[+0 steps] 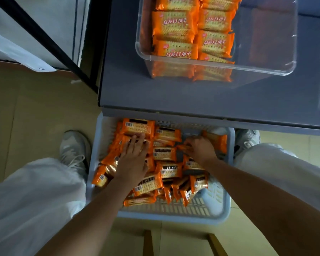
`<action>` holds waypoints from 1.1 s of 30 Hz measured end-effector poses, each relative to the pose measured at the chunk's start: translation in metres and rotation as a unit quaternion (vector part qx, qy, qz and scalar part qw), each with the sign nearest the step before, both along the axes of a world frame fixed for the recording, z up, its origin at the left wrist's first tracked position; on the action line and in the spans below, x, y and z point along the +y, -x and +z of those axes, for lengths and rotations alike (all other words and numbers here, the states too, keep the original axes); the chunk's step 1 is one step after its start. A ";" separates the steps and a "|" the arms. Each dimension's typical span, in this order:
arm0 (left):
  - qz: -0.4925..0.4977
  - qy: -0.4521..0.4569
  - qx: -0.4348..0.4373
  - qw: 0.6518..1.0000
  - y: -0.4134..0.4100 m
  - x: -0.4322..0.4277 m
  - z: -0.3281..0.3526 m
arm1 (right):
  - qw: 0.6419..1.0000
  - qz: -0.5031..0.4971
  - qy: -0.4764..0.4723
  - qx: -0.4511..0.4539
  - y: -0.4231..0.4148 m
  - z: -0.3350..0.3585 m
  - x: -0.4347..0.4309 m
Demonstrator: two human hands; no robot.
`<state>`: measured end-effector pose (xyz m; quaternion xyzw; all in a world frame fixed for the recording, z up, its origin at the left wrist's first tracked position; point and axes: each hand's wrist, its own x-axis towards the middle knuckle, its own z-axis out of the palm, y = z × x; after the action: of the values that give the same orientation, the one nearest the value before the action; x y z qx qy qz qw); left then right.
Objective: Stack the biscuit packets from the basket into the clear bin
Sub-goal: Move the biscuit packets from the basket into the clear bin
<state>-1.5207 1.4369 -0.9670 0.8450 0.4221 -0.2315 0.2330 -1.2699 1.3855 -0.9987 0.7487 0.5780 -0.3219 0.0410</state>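
Pressing basket [174, 219] packets [164, 153], left hand [135, 156] flat, right hand [200, 149] curled, grip unclear, clear bin [277, 52] half free

Left hand [135, 157]: palm down, fingers straight and slightly spread, pointing to the far side.
Left forearm [92, 209]: bare, reaching in from the near left.
Right hand [199, 149]: back up, fingers curled downward; grip not discernible.
Right forearm [257, 191]: bare, reaching in from the near right.

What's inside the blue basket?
A pile of orange biscuit packets, with the left hand and right hand on top. The table hides part of the basket; lower packets are covered.
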 end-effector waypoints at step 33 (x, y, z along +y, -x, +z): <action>0.406 0.364 -0.254 0.798 -0.018 0.006 0.107 | 0.858 -0.264 0.065 0.436 0.022 0.134 0.020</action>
<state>-1.5024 1.4424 -0.8603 0.4772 0.5368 -0.0290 0.6952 -1.2917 1.4055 -0.8650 0.6517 0.2953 -0.6510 -0.2534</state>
